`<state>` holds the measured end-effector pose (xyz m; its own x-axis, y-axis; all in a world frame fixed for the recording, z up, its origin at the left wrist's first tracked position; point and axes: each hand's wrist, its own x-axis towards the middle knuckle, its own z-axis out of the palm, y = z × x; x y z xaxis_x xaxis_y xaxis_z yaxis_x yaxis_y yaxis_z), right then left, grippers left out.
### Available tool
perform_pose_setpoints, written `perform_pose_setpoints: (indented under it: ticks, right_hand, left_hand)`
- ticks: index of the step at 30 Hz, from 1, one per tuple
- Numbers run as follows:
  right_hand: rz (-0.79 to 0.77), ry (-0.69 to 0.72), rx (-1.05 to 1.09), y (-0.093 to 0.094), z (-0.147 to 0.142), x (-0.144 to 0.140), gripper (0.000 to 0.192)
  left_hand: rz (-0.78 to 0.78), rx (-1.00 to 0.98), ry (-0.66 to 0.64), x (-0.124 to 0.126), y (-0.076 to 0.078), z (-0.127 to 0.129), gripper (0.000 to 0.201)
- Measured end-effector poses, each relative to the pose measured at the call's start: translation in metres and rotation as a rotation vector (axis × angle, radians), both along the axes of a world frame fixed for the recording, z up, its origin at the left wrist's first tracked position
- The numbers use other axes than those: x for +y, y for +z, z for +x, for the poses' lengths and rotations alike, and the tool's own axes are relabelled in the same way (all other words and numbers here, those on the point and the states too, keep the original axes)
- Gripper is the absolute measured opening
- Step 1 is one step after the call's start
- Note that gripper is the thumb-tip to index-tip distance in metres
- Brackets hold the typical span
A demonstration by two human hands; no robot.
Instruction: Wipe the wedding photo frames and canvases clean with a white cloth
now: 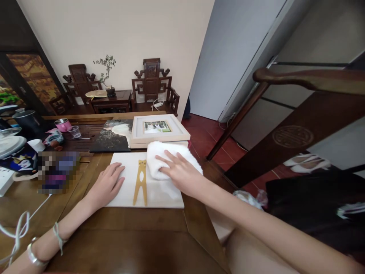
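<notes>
A white board [118, 198] with a tan, cat-eared, two-legged shape [140, 183] on it lies on the wooden table. At its left edge rests my left hand [110, 184], fingers lying flat and holding nothing. My right hand [179, 169] presses from above on a folded white towel [155, 148], its fingers spread over the fabric. The towel covers the board's upper right corner and reaches past its right edge. Just behind the towel is a pale picture frame [181, 133] with a photo in it, beside a dark panel [110, 140] bearing a cream-coloured patch.
At the left stand a dark kettle [28, 120], a pink cup [62, 125], a clear cup [75, 131] and a tub [19, 152]. A white cable [18, 232] runs over the table's left side. A tall wooden chair [273, 125] is close on my right.
</notes>
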<state>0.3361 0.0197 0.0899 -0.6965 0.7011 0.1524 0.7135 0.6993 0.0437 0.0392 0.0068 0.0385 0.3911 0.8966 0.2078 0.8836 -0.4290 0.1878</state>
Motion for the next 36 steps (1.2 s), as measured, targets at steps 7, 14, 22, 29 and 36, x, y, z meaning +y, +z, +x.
perform_pose_setpoints:
  ticks: [7,14,22,29,36]
  right_hand:
    - [0.160,0.008,0.395,0.009,0.039,-0.002,0.058]
    - [0.278,0.047,0.284,-0.012,0.034,0.002,0.041]
    - [-0.242,0.115,0.112,-0.036,-0.006,-0.048,0.045]
    - [-0.243,0.055,0.169,-0.049,-0.015,-0.015,0.051]
    - [-0.162,0.054,0.221,-0.059,-0.015,0.019,0.048]
  left_hand:
    - [-0.033,-0.014,0.006,0.009,-0.007,0.000,0.043]
    - [0.005,0.026,-0.037,0.013,-0.012,-0.005,0.044]
    - [0.008,0.042,-0.039,0.018,-0.019,-0.005,0.045]
    - [-0.024,0.040,-0.029,0.023,-0.022,-0.005,0.047]
    - [-0.040,0.048,-0.024,0.025,-0.021,-0.005,0.048]
